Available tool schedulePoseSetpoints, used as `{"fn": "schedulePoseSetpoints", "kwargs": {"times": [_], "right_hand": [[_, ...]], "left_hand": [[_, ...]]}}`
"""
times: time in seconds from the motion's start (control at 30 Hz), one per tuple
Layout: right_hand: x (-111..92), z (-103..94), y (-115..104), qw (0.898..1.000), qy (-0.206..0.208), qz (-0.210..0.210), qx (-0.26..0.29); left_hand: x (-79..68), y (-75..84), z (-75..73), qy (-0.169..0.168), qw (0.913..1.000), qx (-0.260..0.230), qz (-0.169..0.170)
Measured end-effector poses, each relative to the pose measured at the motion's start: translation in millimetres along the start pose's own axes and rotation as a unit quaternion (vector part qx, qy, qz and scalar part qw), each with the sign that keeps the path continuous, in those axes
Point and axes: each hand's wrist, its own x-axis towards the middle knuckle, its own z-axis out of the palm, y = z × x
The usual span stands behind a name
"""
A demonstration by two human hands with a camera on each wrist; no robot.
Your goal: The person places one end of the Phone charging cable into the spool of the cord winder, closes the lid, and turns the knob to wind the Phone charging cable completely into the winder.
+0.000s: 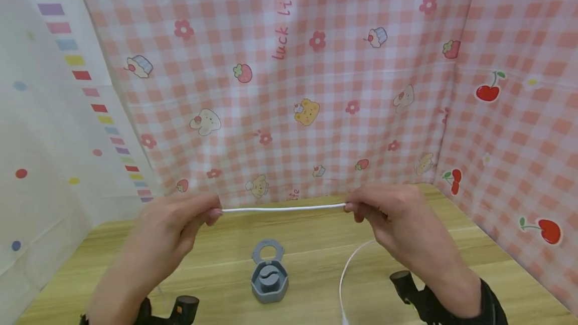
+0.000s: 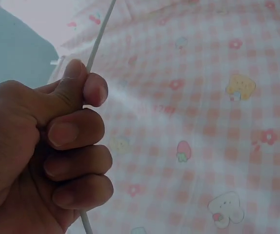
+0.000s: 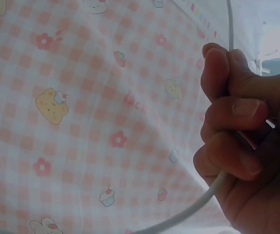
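Observation:
A white cable (image 1: 284, 209) runs nearly straight between my two hands, raised over the table. My left hand (image 1: 173, 224) pinches one end of this stretch between thumb and forefinger. In the left wrist view its other fingers curl in, and the cable (image 2: 86, 222) comes out below them. My right hand (image 1: 399, 222) pinches the other end of the stretch. From under its curled fingers the cable (image 3: 188, 213) bends away in the right wrist view. A loose length hangs in a curve to the table beside the right forearm, ending in a pale plug (image 1: 345, 321).
A grey hexagonal cable winder (image 1: 269, 285) with a round core stands on the wooden table (image 1: 217, 275), its ring-shaped lid (image 1: 268, 252) flipped open to the back. Checked cloth (image 1: 280, 89) hangs behind and at the right; white dotted cloth (image 1: 45, 129) hangs at the left.

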Motion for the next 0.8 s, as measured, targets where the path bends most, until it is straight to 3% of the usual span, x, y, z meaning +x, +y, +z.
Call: {"fn": "schedulePoseSetpoints", "kwargs": {"times": [0.13, 0.37, 0.47, 0.63, 0.8], "right_hand": [[2, 5.7, -2, 1.0, -0.003, -0.027, -0.013], [1, 31.0, -27, 0.997, -0.045, -0.035, 0.049], [0, 35.6, -33, 0.995, -0.054, -0.038, 0.08], [1, 33.0, -31, 0.991, -0.066, -0.053, 0.106], [3, 18.4, -17, 0.996, -0.043, -0.036, 0.071]], "left_hand": [[0.3, 2.4, 1.2, -0.026, 0.9994, -0.022, 0.007], [17.5, 43.5, 37.2, -0.065, 0.9927, -0.078, 0.064], [19.6, 50.0, 42.7, -0.065, 0.9906, -0.088, 0.081], [17.3, 40.3, 33.4, -0.056, 0.9879, -0.096, 0.108], [3.5, 13.4, 6.5, -0.021, 0.9956, -0.06, 0.069]]}}
